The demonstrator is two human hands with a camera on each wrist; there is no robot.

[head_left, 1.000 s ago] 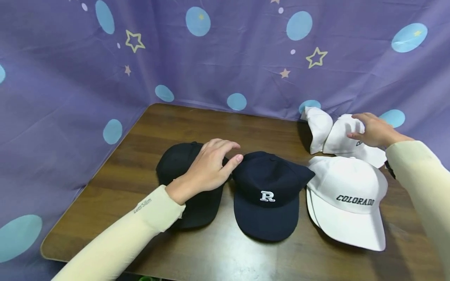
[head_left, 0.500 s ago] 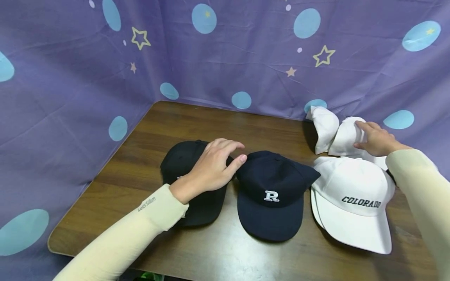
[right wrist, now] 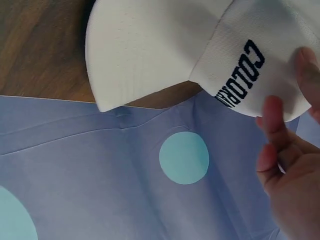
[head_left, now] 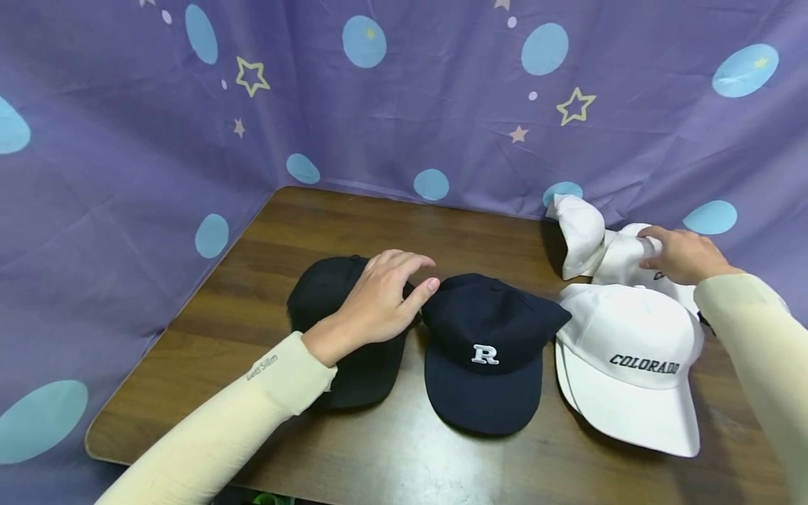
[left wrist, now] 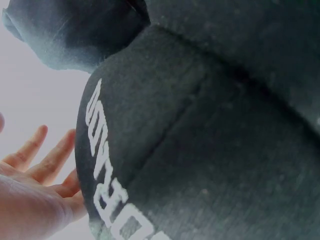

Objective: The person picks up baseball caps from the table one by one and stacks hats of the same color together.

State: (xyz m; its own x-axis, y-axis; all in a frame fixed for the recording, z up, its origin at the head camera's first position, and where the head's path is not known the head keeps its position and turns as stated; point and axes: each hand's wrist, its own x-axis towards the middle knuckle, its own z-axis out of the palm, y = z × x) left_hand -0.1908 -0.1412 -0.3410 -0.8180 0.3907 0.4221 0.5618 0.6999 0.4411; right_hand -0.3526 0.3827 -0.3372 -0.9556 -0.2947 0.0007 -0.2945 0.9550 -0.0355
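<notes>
In the head view, my left hand (head_left: 384, 298) hovers with relaxed, spread fingers over a black cap (head_left: 322, 287) at the left. White lettering on that black cap shows in the left wrist view. My right hand (head_left: 684, 256) holds the crown of a white cap (head_left: 621, 259) at the back right. In the right wrist view, the right thumb and fingertips press on this white cap (right wrist: 245, 65) near its dark lettering. Part of its brim is hidden in the head view behind a nearer white cap (head_left: 637, 330) marked COLORADO.
A navy cap (head_left: 482, 337) with a white R lies mid-table. Another white cap (head_left: 579, 235) leans at the back beside the held one. A second brim shows under the COLORADO cap. Purple patterned cloth (head_left: 404, 91) hangs behind and left of the wooden table (head_left: 353, 224).
My right hand and the white cap in it have come lower and slightly nearer, toward the COLORADO cap. The left hand has kept its place over the black cap.
</notes>
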